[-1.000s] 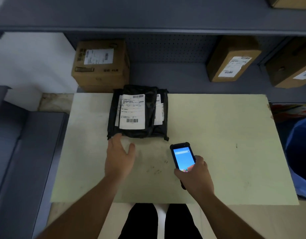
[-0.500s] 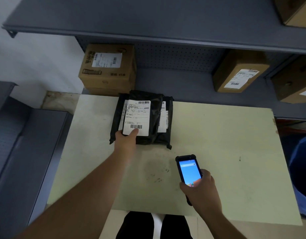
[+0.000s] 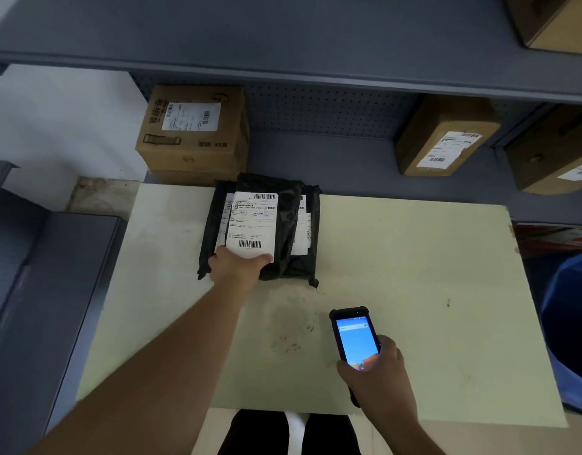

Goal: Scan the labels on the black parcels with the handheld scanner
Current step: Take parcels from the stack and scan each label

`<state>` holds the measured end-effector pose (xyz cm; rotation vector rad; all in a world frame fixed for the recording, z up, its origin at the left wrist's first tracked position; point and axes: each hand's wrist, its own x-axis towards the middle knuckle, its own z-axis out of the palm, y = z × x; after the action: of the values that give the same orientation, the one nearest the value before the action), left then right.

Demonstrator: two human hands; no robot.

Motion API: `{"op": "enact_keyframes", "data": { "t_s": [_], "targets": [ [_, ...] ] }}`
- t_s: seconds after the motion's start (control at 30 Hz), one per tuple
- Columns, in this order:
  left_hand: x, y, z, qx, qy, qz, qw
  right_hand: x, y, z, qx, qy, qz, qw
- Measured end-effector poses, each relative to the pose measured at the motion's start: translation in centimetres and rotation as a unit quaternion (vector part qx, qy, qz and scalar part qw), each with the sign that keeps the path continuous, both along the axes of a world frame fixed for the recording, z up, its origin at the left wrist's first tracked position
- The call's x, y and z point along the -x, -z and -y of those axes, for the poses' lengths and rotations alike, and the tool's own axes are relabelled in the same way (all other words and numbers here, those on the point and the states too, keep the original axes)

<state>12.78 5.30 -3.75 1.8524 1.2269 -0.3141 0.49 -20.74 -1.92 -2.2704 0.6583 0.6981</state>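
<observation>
A stack of black parcels (image 3: 288, 224) with white barcode labels lies at the far left-centre of the pale table (image 3: 414, 274). The top parcel's label (image 3: 253, 221) faces up. My left hand (image 3: 237, 266) grips the near edge of the top parcel, fingers over the label's lower edge. My right hand (image 3: 378, 372) holds the handheld scanner (image 3: 353, 336) above the near right of the table; its blue screen is lit and faces up. The scanner is well apart from the parcels.
Cardboard boxes stand on the grey shelf behind the table: one at the left (image 3: 193, 133), one at the right (image 3: 444, 136), another further right (image 3: 559, 159). A grey shelf unit (image 3: 37, 274) is to the left. A blue bin (image 3: 572, 323) stands at the right.
My left hand reached forward from the bare table onto the top parcel's near edge and closed on it. The right hand with the scanner stayed near the table's front.
</observation>
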Motion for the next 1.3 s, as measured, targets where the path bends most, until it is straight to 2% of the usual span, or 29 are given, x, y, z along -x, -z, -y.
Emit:
{"op": "enact_keyframes", "data": {
  "t_s": [0.17,0.37,0.67,0.8,0.87,1.2,1.3],
  "targets": [
    [-0.1,-0.4,0.9,-0.032,0.01,0.017,0.999,0.0,-0.2,-0.4,-0.002,-0.001,-0.004,1.0],
    [-0.1,-0.6,1.4,0.002,-0.022,0.056,0.998,-0.2,-0.6,-0.5,-0.011,-0.006,-0.007,1.0],
    [1.0,-0.5,0.3,0.158,-0.091,0.107,0.977,-1.1,-2.3,-0.7,-0.025,-0.016,-0.022,0.999],
    [1.3,-0.9,0.3,0.27,-0.106,0.12,0.949,-1.7,-3.1,-0.7,-0.04,-0.038,-0.034,0.998],
    [1.2,-1.1,0.6,0.298,-0.11,0.132,0.939,-2.0,-3.7,-0.7,-0.047,-0.05,-0.041,0.997],
    [2.7,-1.7,2.3,0.307,-0.081,0.154,0.936,-4.1,-7.6,-0.5,-0.039,-0.107,-0.038,0.993],
    [3.5,-1.7,2.8,0.295,-0.044,0.169,0.939,-4.9,-9.2,-0.5,-0.044,-0.123,-0.039,0.991]
  ]
}}
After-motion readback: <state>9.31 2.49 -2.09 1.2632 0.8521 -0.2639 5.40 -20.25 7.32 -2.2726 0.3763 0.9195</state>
